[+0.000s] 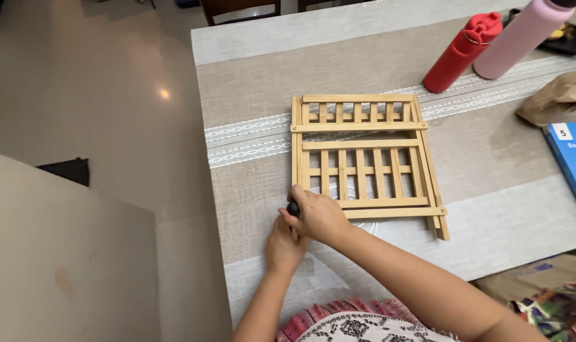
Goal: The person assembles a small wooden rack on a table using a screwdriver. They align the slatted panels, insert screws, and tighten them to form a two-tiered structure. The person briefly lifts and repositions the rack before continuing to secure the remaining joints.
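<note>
My right hand (318,215) wraps around a small black tool (293,208) at the wooden rack's (364,158) corner. My left hand (283,246) sits just under it; I cannot tell its grip.

Red bottle (462,53), pink bottle (522,37), blue book (574,164).

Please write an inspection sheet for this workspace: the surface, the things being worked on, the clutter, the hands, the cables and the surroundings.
Surface: table covered with a beige and grey woven cloth.
Job's things: folded wooden slatted rack lying flat; small dark tool handle at its near left corner.
Clutter: red bottle and pink bottle lying tilted, brown paper bag, blue book, dark tray.
Hands: right hand wrapped around the tool handle; left hand just under it, at the rack's corner.
Cables: nothing seen.
Surroundings: tiled floor, pale board at left, chair backs beyond the table.
</note>
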